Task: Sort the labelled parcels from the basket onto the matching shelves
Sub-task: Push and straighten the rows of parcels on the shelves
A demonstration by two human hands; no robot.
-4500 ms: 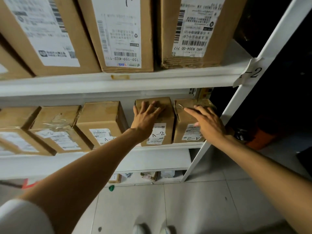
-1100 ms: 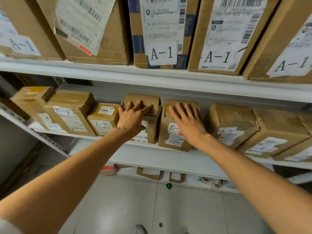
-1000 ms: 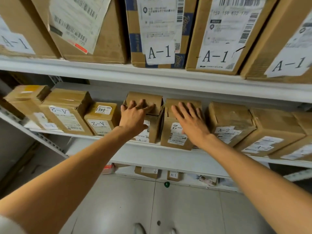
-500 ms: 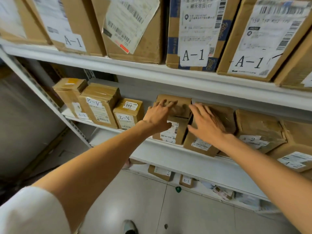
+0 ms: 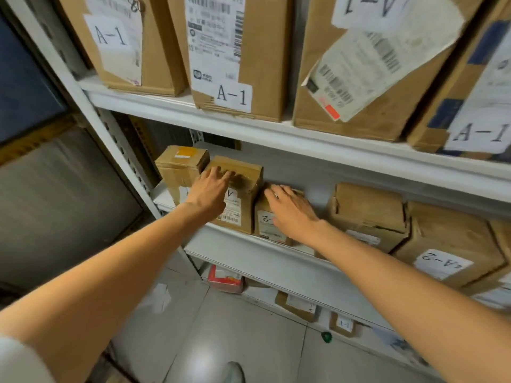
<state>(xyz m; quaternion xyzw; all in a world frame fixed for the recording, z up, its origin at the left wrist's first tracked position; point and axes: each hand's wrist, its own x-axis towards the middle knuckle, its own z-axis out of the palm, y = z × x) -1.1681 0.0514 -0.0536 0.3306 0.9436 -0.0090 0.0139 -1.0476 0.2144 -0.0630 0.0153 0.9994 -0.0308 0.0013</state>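
Both arms reach to the middle shelf [image 5: 249, 251], where the boxes carry A-2 labels. The left hand [image 5: 208, 193] lies palm down on the tall parcel [image 5: 243, 214]. Its fingers [image 5: 221, 174] stretch nearly straight over the front top edge and rest on the taped top. They are blurred, but they wrap or pinch nothing. The right hand [image 5: 294, 215] lies flat on the small parcel [image 5: 264, 223], with its fingers [image 5: 279, 190] straight and slightly spread across the top, pressing rather than gripping. The small parcel's white label, partly under the palm, shows "-2". The 2 parcels stand side by side on the middle shelf, touching, and the tall one rises above the small one.

Just left of the left fingers a box with yellow tape [image 5: 181, 165] stands close against the tall parcel. Right of the right fingers, past a small gap, sits a worn brown box [image 5: 367, 214]. Beyond it is another box [image 5: 448, 244] with an upside-down A-2 label. Above both sets of fingers the upper shelf [image 5: 276, 134] carries large cartons [image 5: 257, 51] marked A-1, and 1 of them has a shipping label peeling loose. Below the fingers a red packet [image 5: 225, 280] lies on the bottom level, and a green object [image 5: 326, 336] lies on the tiled floor [image 5: 249, 346].
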